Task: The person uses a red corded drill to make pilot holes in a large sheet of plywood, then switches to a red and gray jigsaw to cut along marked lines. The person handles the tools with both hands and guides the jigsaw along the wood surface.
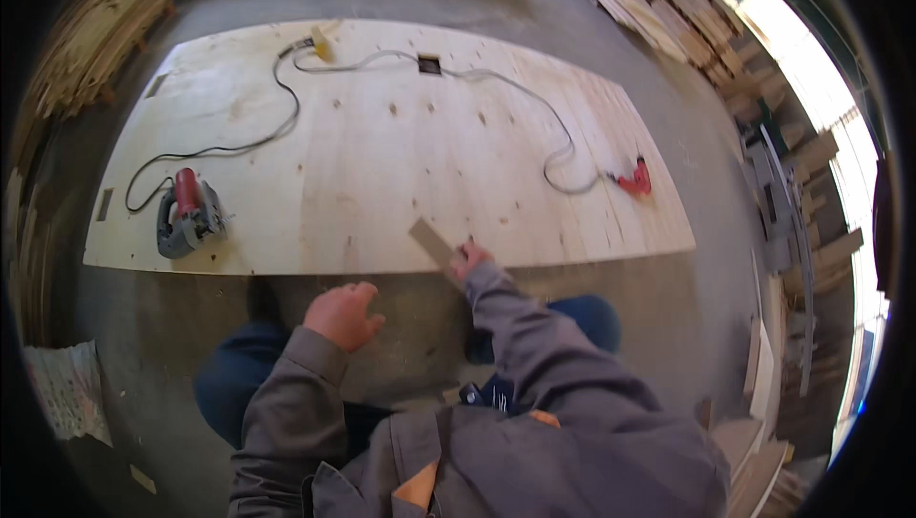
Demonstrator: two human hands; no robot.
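A large pale plywood sheet (372, 175) lies low in front of me. My right hand (469, 259) is closed round the near end of a short, flat, grey-brown strip of wood (429, 239). The strip slants over the sheet's near edge, its far end pointing left and away. Whether it touches the sheet I cannot tell. Just short of that edge, my left hand (345, 316) hangs in the air with nothing in it, fingers loosely bent and thumb apart.
On the sheet's left stands a red-and-grey power saw (189, 215); a red drill (635, 177) lies at the right. Dark cords (258, 144) run across to a yellow connector (322, 45). The sheet has a square cutout (429, 65). Stacked boards (95, 36) line the sides.
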